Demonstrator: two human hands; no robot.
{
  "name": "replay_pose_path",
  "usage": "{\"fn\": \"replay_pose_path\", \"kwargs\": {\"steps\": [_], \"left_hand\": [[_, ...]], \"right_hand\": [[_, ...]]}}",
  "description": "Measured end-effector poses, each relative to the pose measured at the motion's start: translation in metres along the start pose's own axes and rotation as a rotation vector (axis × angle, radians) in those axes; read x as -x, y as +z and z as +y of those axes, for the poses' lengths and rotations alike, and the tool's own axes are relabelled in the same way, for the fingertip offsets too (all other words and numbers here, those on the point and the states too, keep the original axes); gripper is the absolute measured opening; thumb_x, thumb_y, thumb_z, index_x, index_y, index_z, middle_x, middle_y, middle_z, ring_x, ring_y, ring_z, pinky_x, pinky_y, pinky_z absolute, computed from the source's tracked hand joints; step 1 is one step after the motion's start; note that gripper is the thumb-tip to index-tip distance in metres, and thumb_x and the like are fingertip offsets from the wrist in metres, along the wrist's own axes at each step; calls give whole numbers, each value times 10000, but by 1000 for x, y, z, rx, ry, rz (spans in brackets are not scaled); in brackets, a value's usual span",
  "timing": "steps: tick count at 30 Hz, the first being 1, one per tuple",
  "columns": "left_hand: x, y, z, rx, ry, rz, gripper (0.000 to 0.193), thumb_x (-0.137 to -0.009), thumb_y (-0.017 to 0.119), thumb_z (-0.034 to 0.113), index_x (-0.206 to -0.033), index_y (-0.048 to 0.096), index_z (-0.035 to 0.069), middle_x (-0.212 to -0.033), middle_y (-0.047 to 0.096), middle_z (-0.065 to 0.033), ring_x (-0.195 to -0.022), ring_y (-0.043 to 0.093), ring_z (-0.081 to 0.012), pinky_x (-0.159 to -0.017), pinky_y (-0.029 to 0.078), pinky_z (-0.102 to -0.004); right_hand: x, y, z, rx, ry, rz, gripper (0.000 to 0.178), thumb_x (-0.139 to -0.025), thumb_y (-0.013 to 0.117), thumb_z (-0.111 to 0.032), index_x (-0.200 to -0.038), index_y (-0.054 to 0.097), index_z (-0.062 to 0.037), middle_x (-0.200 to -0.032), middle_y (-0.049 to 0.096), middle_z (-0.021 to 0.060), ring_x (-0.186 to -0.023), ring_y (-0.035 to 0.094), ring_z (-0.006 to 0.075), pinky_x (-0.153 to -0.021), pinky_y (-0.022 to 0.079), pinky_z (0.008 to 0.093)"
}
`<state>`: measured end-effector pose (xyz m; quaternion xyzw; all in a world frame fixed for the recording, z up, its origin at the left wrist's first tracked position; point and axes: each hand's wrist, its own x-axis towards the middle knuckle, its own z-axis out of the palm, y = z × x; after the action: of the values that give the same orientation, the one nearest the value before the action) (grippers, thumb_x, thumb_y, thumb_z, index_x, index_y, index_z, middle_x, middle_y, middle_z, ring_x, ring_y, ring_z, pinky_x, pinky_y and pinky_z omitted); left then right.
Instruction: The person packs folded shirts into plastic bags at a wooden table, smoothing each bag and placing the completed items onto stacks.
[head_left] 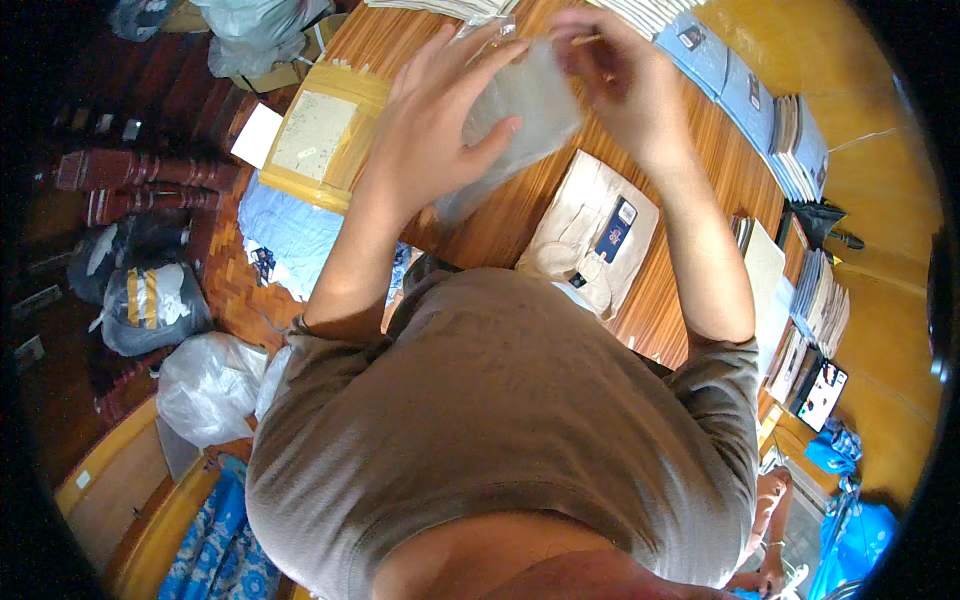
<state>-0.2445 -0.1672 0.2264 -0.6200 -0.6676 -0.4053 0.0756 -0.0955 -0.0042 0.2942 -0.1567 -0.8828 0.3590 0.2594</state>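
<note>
A clear plastic bag (535,110) is at the far side of the wooden table, between my two hands. My left hand (440,120) is over the bag's left part, its fingers stretched out and the thumb apart; whether the palm touches the plastic is hidden. At the bag's upper right edge is my right hand (625,85), with its fingers bent and smeared by motion, so its grip does not show. Nearer to my body, a folded beige garment (580,215) lies on the table, bearing a dark blue tag (614,232) and a looped cord.
Left of my arm sits a taped carton (325,130), with light blue garments (290,235) beneath. Packed blue garments (715,70) and beige stacks line the table's far right edge. Plastic sacks (210,385) stand on the floor at left. Another person's arm (770,530) shows at lower right.
</note>
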Motion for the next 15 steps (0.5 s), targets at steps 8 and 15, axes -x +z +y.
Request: {"fn": "replay_pose_path", "kwargs": {"steps": [8,15], "left_hand": [[-4,4,-4,154,24,-9,725,-848,729,166,-1534,497,153,-1469,596,-163,-1421,472,-459,-1176,366,-570],[-16,-5,3,166,113,-68,703,-824,683,57,-1509,537,123,-1546,551,-119,-1453,456,-419,-1227,343,-509]], "right_hand": [[7,8,37,-160,94,32,119,-946,762,-45,-1056,753,-1,-926,783,57,-842,718,118,-773,586,275],[-1,10,35,-4,161,83,213,-935,717,83,-1140,735,30,-1012,780,79,-923,741,133,-828,624,277]]}}
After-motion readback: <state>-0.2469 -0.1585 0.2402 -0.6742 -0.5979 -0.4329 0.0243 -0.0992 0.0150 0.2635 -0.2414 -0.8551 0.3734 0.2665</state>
